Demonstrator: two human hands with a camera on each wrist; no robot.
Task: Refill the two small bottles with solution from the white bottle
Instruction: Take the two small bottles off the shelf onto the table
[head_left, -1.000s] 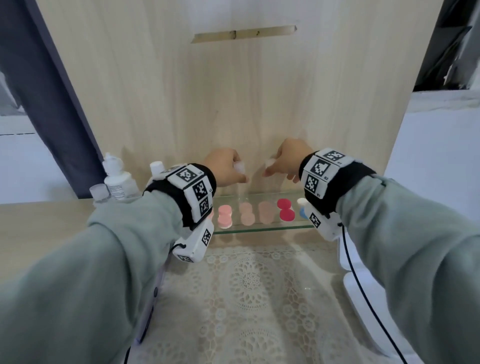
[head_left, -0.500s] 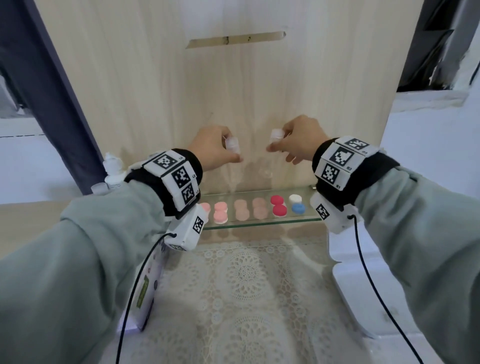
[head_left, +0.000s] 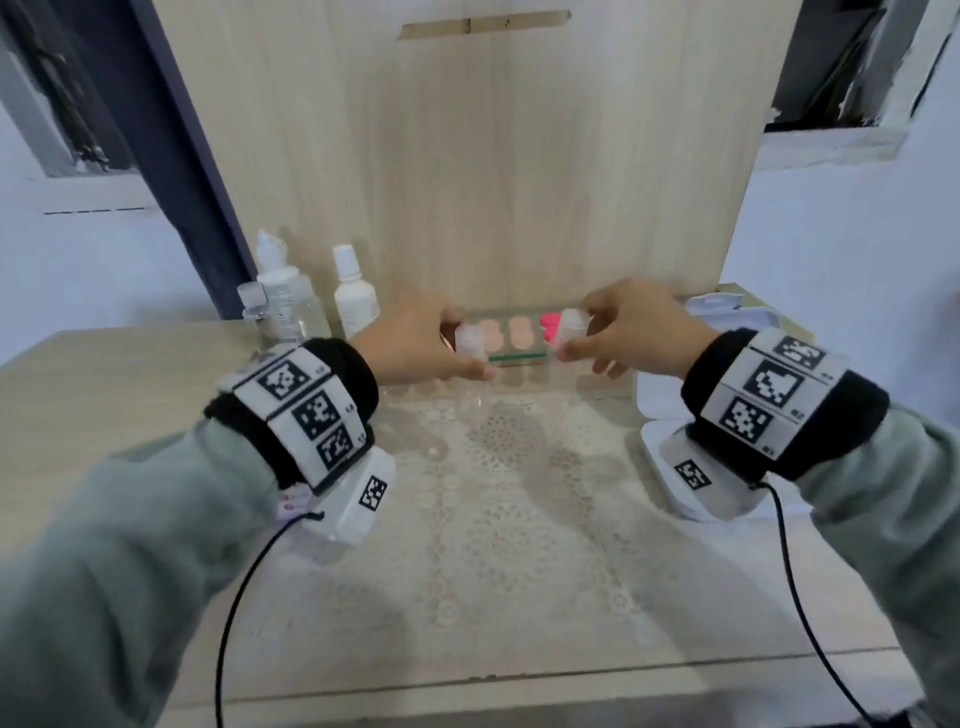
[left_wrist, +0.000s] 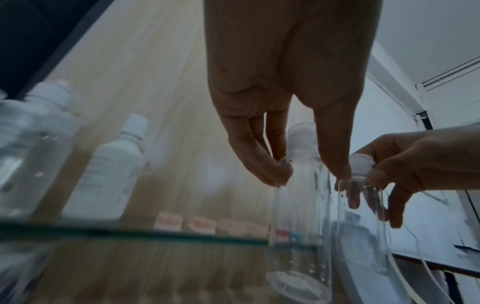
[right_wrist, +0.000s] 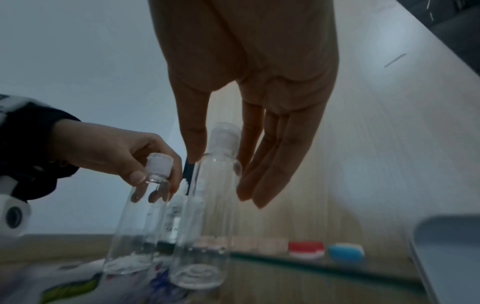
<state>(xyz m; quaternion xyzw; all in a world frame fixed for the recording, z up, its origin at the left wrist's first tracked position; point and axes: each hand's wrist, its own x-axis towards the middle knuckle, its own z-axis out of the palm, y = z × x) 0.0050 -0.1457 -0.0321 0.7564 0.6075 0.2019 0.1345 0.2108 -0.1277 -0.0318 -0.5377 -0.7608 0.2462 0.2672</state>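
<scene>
Each hand holds one small clear bottle with a translucent cap, upright and low over the lace mat (head_left: 519, 493). My left hand (head_left: 470, 366) pinches the left small bottle (head_left: 471, 345) at its shoulder between thumb and fingers; the left wrist view shows this left hand (left_wrist: 309, 174) on the bottle (left_wrist: 298, 222). My right hand (head_left: 563, 351) pinches the right small bottle (head_left: 570, 325) the same way, as the right wrist view shows of the hand (right_wrist: 215, 162) and bottle (right_wrist: 205, 226). The white bottle (head_left: 355, 297) stands capped at the back left. Whether the bottle bases touch the mat is unclear.
Two clear bottles (head_left: 283, 296) stand left of the white one. A glass strip (head_left: 519, 357) with pink, red and blue round caps lies behind the hands, against an upright wooden board (head_left: 493, 156). A white open case (head_left: 662, 457) sits at the right.
Both hands, each holding its small bottle, have come down from in front of the wooden board to just over the lace mat. The bottles at the back left have come into view.
</scene>
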